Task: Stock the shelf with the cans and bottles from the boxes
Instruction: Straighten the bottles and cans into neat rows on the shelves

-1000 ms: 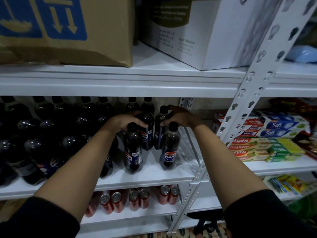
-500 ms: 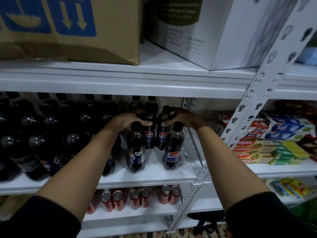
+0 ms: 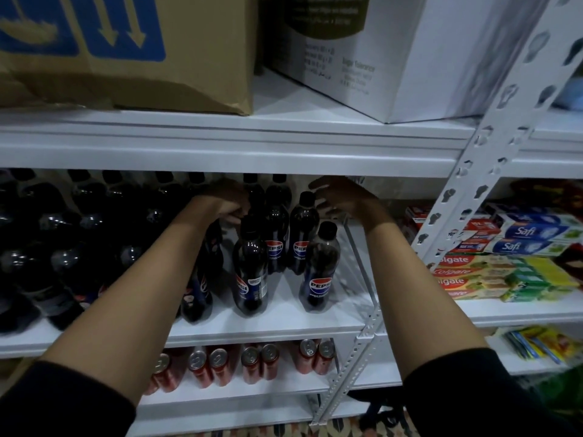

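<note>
At centre frame, on the middle shelf [image 3: 268, 323], four Pepsi bottles stand clear enough to count: front left bottle [image 3: 250, 272], front right bottle [image 3: 320, 272], and two behind them, back left bottle [image 3: 275, 234] and back right bottle [image 3: 302, 234]. More caps show further back. To the left a dense mass of dark bottles [image 3: 63, 247] fills the shelf, too dim and blurred to count.

Lower centre, on the shelf beneath: seven red cans [image 3: 258, 364] visible by their tops, upright.

Top of frame: two boxes on the upper shelf, a brown carton [image 3: 157, 74] at upper left and a white box [image 3: 410, 58] at upper centre-right. Right of frame, past the slotted white upright [image 3: 473, 171]: stacked toothpaste packs [image 3: 504, 266], several, not counted.

Both my forearms reach up and forward into the middle shelf, dark sleeves at the bottom corners. My left hand [image 3: 225, 201] is curled, knuckles up, just above the front left bottle's cap; whether it grips that cap or the bottle behind I cannot tell. My right hand [image 3: 342, 197] hangs spread, fingers loose, beside the back right bottle's cap and above the front right one, holding nothing. The hands are apart, bottle tops between them.
</note>
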